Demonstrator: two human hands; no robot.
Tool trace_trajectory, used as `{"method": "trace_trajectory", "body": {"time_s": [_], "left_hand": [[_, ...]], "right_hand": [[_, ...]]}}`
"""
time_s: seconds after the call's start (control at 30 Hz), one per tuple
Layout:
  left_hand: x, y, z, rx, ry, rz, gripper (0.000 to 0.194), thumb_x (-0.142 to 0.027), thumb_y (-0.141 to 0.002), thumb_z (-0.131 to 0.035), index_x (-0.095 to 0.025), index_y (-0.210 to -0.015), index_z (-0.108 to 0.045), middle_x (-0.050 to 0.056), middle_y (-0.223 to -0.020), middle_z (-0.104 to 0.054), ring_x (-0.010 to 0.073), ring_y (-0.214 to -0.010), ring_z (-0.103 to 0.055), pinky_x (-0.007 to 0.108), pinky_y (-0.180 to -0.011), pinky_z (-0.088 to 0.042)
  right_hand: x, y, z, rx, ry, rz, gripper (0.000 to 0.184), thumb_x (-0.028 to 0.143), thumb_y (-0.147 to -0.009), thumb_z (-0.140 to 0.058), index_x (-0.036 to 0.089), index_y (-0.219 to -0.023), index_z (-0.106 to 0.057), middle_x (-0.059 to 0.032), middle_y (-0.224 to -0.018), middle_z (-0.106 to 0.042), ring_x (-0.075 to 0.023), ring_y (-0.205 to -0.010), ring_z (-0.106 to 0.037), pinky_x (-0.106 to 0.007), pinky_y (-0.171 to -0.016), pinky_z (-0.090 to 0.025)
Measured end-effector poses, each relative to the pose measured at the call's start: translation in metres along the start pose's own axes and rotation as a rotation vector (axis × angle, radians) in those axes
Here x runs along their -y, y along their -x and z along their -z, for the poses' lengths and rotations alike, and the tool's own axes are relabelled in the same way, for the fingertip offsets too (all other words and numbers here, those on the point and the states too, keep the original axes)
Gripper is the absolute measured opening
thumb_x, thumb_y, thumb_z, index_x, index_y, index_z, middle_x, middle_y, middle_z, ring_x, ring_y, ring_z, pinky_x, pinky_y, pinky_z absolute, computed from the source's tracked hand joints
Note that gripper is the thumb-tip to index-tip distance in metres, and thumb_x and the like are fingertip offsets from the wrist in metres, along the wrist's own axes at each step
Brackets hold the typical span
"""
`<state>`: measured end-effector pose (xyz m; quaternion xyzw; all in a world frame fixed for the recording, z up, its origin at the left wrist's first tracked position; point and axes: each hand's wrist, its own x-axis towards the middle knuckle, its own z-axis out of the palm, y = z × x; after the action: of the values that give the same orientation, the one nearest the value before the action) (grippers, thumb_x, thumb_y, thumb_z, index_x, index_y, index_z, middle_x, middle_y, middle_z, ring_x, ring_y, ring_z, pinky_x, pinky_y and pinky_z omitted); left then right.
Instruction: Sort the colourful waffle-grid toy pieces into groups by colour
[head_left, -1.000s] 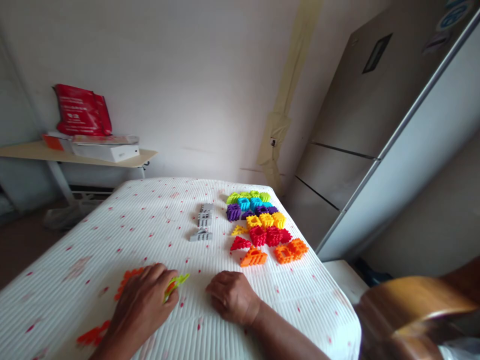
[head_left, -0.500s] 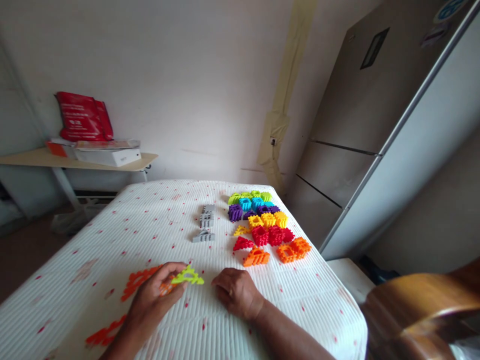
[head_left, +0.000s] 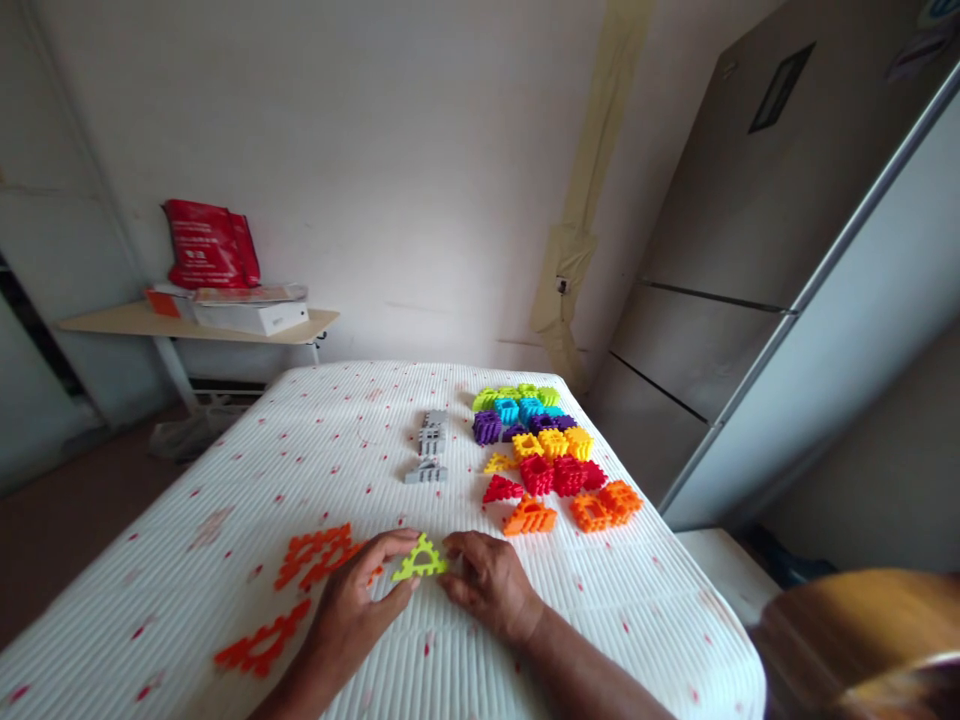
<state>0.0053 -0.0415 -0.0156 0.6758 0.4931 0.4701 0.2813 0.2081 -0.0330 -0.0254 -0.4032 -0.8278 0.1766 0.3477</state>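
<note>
A lime-green triangular toy piece (head_left: 421, 562) is pinched between my left hand (head_left: 360, 600) and my right hand (head_left: 491, 583), low over the white spotted tablecloth (head_left: 525, 640). Fingers of both hands close on its edges. Flat orange pieces lie just left of my left hand: one cluster (head_left: 315, 556) and a lower strip (head_left: 259, 645). Farther back on the right, several coloured blocks stand in rows: green (head_left: 517, 395), blue (head_left: 519, 409), purple (head_left: 489, 428), yellow (head_left: 553, 443), red (head_left: 559, 475) and orange (head_left: 596, 505). Grey pieces (head_left: 429, 445) lie left of these rows.
A tall grey fridge (head_left: 750, 250) stands right of the table. At the back left a side shelf (head_left: 187, 325) carries a red bag (head_left: 210, 245) and a white box (head_left: 251, 317). A wooden chair back (head_left: 855, 630) sits at the lower right.
My left hand lifted the green triangle off the cloth and carried it right to my right hand, which now also touches it. The orange pieces under my left hand are uncovered.
</note>
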Motion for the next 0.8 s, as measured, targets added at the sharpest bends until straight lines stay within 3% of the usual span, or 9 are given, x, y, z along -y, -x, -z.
{"method": "trace_trajectory", "body": {"time_s": [0.23,0.37,0.57,0.7,0.8], "left_hand": [[-0.005,0.000,-0.003,-0.015,-0.047,-0.077,0.018,-0.022,-0.067,-0.059,-0.022,-0.084,-0.066,0.006,-0.094,-0.072,0.0210,-0.090,-0.067,0.033,-0.084,-0.053],[-0.003,0.001,-0.002,-0.043,-0.009,-0.058,0.017,-0.024,-0.068,-0.060,-0.022,-0.084,-0.066,0.007,-0.097,-0.071,0.0219,-0.093,-0.066,0.034,-0.085,-0.053],[0.001,-0.002,0.002,-0.070,0.030,0.008,0.020,-0.031,-0.071,-0.059,-0.022,-0.089,-0.065,0.007,-0.106,-0.068,0.0223,-0.098,-0.064,0.034,-0.087,-0.052],[-0.001,-0.006,0.017,-0.158,-0.050,0.075,0.043,-0.040,-0.068,-0.063,-0.024,-0.108,-0.060,0.006,-0.103,-0.069,0.0217,-0.091,-0.066,0.033,-0.079,-0.056],[0.003,-0.009,0.036,-0.262,-0.102,0.137,0.046,-0.048,-0.069,-0.060,-0.024,-0.107,-0.060,0.006,-0.098,-0.069,0.0217,-0.086,-0.066,0.031,-0.071,-0.057]], "right_hand": [[0.009,-0.003,0.000,-0.025,-0.070,-0.022,0.022,0.026,-0.078,-0.057,0.017,-0.098,-0.062,-0.0040,-0.081,-0.065,-0.0140,-0.067,-0.058,-0.022,-0.063,-0.045],[0.018,-0.011,0.005,-0.047,-0.057,-0.046,0.023,0.026,-0.077,-0.060,0.019,-0.099,-0.064,-0.0042,-0.083,-0.065,-0.0148,-0.071,-0.058,-0.023,-0.065,-0.045],[0.037,-0.035,0.013,0.034,0.001,-0.069,0.019,0.009,-0.069,-0.059,0.018,-0.084,-0.066,-0.0008,-0.071,-0.062,-0.0112,-0.060,-0.054,-0.019,-0.056,-0.040],[0.026,-0.065,0.040,0.008,0.030,-0.039,0.021,0.009,-0.069,-0.059,0.018,-0.086,-0.066,0.0003,-0.074,-0.062,-0.0096,-0.060,-0.053,-0.018,-0.056,-0.039],[-0.008,-0.107,0.079,-0.044,0.204,-0.135,0.018,0.012,-0.072,-0.058,0.018,-0.087,-0.067,0.0019,-0.071,-0.062,-0.0092,-0.061,-0.053,-0.017,-0.057,-0.039]]}}
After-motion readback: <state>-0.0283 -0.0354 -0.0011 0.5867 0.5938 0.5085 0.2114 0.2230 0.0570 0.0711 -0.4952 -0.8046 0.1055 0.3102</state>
